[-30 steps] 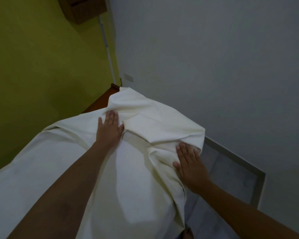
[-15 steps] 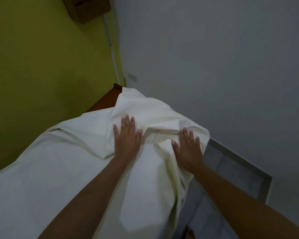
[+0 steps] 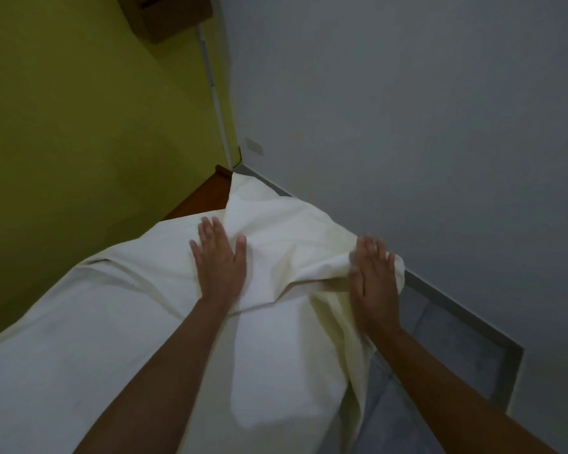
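Observation:
A cream-white sheet (image 3: 118,326) covers a bed that runs from lower left toward the room's corner. Its far corner is folded back into a rumpled flap (image 3: 292,231). My left hand (image 3: 218,262) lies flat on the flap near the fold, fingers straight and together. My right hand (image 3: 374,280) presses flat on the flap's right end at the bed's edge, where the cloth bunches up beside the fingers. Neither hand grips the cloth.
A brown wooden bed frame (image 3: 207,194) shows beyond the sheet in the corner. A yellow-green wall (image 3: 79,126) stands on the left, a grey-white wall (image 3: 407,126) on the right. Grey floor tiles (image 3: 440,355) lie to the right of the bed. A wooden shelf (image 3: 168,18) hangs high up.
Both hands have slid across the folded flap: the left moved right, the right moved up and out to the bed's right edge. The flap looks flatter and wider.

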Available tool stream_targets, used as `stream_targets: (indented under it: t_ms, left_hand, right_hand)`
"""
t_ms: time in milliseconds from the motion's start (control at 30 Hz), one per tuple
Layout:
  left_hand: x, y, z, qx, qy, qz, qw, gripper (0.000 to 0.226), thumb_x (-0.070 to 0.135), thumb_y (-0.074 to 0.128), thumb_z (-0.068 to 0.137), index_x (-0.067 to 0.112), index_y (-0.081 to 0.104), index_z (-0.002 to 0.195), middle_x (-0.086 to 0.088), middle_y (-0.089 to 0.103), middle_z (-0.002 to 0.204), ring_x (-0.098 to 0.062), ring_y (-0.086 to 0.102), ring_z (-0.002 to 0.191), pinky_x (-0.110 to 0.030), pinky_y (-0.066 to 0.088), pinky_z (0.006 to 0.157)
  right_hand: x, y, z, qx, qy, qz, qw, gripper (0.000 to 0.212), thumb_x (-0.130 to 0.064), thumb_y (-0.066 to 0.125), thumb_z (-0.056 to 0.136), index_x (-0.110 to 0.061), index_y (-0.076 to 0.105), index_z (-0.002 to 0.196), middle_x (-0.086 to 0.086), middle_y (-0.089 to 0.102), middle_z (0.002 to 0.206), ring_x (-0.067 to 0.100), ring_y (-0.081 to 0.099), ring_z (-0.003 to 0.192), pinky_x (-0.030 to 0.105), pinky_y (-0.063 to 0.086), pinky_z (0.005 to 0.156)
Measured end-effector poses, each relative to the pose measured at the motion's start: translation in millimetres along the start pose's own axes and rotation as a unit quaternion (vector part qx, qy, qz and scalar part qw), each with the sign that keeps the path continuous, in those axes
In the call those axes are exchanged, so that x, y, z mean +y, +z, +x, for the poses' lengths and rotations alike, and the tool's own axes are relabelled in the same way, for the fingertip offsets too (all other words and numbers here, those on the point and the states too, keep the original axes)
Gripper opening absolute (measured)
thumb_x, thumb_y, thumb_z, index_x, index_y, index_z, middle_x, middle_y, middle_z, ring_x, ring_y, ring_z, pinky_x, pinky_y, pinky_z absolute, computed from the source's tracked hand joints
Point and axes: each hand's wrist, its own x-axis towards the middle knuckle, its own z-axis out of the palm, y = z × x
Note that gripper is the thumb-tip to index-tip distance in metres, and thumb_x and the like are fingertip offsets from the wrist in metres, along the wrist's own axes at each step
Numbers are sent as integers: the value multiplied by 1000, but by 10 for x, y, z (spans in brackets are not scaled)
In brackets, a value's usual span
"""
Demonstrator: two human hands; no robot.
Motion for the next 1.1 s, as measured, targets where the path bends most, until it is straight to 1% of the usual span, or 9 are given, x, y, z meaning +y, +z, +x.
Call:
stream_targets:
  t_ms: [133,300,400,533,667,900,967,1033,1100]
  left_hand:
    - [112,232,38,-110,131,64,983,74,51,5,95,2,9,151,-12,12,160,-21,7,149,-36,-4,119]
    - [121,272,394,-180,128,62,973,71,54,16,98,10,4,153,-5,7,162,-16,5,149,-37,2,121]
    - [115,226,762,-201,94,53,974,73,56,15,97,9,1,152,-5,2,162,-15,2,149,-38,2,122]
    - [73,223,1163,-188,38,43,981,75,53,17,98,5,-5,151,-9,-5,161,-19,-2,149,-40,0,121]
    - [-9,236,1460,-166,33,60,984,78,54,20,98,3,-6,151,-11,-7,161,-21,-4,149,-41,0,121]
    - [204,147,1376,-114,29,48,992,73,49,17,100,4,-10,150,-10,-12,161,-19,-9,149,-39,-5,119]
    - [239,140,1165,-131,16,63,989,71,49,16,100,5,-7,151,-10,-10,161,-19,-8,149,-39,-6,119]
    - [250,226,961,-167,79,82,979,66,46,16,101,9,-2,152,-8,-7,161,-18,-8,149,-38,-7,119]
    - [207,343,930,-178,165,114,964,61,43,16,102,13,1,153,-6,-5,162,-16,-7,149,-37,-8,119]
  right_hand:
    - [-300,167,332,-113,20,-53,992,69,-51,6,92,-14,18,149,4,14,159,21,3,147,34,-9,116]
    - [-169,358,542,-208,17,-181,961,63,-46,10,98,-11,10,150,9,8,160,29,2,146,45,-3,117]
    - [-155,406,679,-219,2,-214,952,63,-45,8,97,-11,5,150,7,4,160,28,1,147,48,-1,118]
    - [-146,473,930,-219,27,-199,955,64,-47,16,98,-11,10,150,7,13,159,28,7,146,50,1,116]
    - [-96,561,1163,-246,22,-191,950,60,-42,20,99,-12,12,150,5,16,159,27,10,146,52,5,116]
    - [-55,615,1369,-255,-31,-197,946,56,-37,12,100,-11,20,149,4,24,156,26,15,145,53,9,116]
    - [-86,638,1411,-243,-43,-182,952,56,-34,10,100,-9,28,146,6,31,154,27,19,144,55,9,116]
    - [-170,661,1450,-227,-52,-187,954,59,-32,9,96,-6,32,144,9,36,151,29,22,143,58,9,115]
    - [-271,696,1498,-217,-36,-205,954,53,-27,14,100,-5,25,146,10,31,153,30,18,144,57,5,115]
